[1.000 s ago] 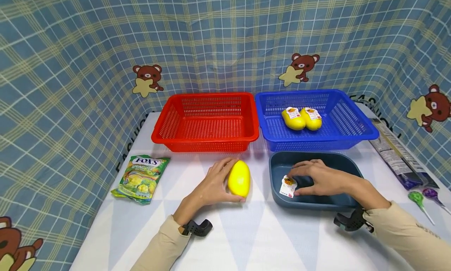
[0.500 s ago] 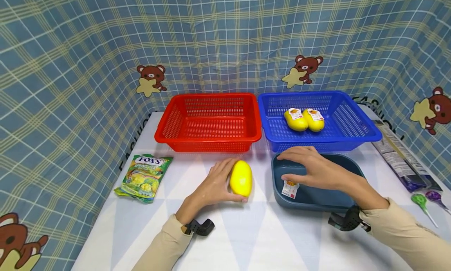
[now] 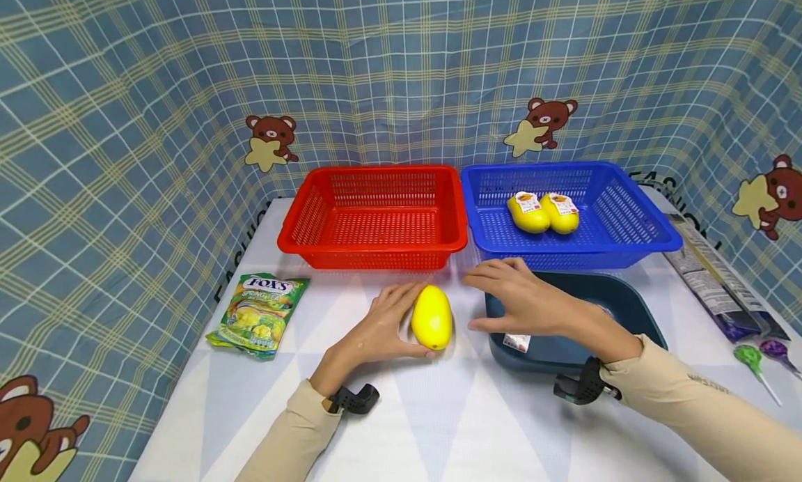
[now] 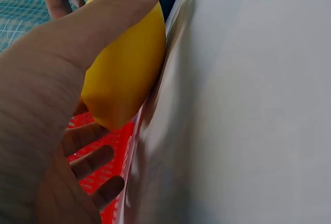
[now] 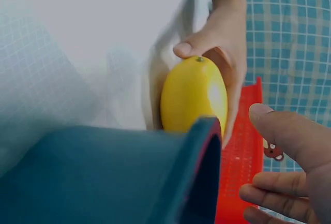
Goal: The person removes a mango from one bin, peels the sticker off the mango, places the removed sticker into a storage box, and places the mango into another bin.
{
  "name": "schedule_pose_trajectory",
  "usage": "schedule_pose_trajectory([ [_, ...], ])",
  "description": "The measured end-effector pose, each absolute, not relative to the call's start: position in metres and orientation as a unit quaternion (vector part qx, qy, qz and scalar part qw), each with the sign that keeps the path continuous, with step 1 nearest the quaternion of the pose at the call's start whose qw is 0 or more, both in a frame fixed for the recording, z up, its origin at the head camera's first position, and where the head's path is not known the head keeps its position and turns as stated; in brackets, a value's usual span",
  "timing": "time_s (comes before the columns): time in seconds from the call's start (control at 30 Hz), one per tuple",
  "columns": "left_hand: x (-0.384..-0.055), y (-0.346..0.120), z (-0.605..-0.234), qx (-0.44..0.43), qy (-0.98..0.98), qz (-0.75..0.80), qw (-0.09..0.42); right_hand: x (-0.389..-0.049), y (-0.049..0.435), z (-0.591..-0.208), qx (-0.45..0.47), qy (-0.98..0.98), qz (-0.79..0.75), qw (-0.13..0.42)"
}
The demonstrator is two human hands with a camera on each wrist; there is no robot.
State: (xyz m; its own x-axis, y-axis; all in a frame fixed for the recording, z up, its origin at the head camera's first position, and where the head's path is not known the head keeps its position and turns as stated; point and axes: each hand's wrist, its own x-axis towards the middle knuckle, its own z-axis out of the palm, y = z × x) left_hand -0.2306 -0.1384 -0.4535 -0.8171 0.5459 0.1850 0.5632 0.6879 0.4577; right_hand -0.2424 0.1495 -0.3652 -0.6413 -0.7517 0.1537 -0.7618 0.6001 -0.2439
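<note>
On the white tabletop lies a yellow mango [image 3: 432, 317], gripped from its left side by my left hand [image 3: 382, 332]. In the left wrist view the thumb crosses the mango near its stem end, with the fingers behind it. My right hand [image 3: 523, 301] hovers over the left rim of the dark teal bin [image 3: 629, 329], thumb and fingers spread apart and nothing between them. Its fingertips point toward the mango, with a gap between. Inside the bin a white sticker label [image 3: 516, 342] shows beneath the hand; part of the bin's inside is hidden by that arm.
Behind stand a red basket [image 3: 376, 259] and a blue basket [image 3: 626, 245], the blue one holding two stickered mangoes [image 3: 544, 214]. A green candy bag [image 3: 258, 315] lies at left. Long dark packets [image 3: 720, 280] and two lollipops, one green [image 3: 748, 356], lie at right.
My right hand has moved left from inside the teal bin to over its left rim, nearer the mango. The left hand keeps its grip on the mango. The view has shifted slightly.
</note>
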Motion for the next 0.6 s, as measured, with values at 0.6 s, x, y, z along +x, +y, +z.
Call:
schedule_pose_trajectory([
  [0.6,-0.228,-0.138,-0.452,-0.297,-0.919,-0.260,-0.002,-0.250,0.113,-0.381,0.439,-0.892,0.104,-0.007],
])
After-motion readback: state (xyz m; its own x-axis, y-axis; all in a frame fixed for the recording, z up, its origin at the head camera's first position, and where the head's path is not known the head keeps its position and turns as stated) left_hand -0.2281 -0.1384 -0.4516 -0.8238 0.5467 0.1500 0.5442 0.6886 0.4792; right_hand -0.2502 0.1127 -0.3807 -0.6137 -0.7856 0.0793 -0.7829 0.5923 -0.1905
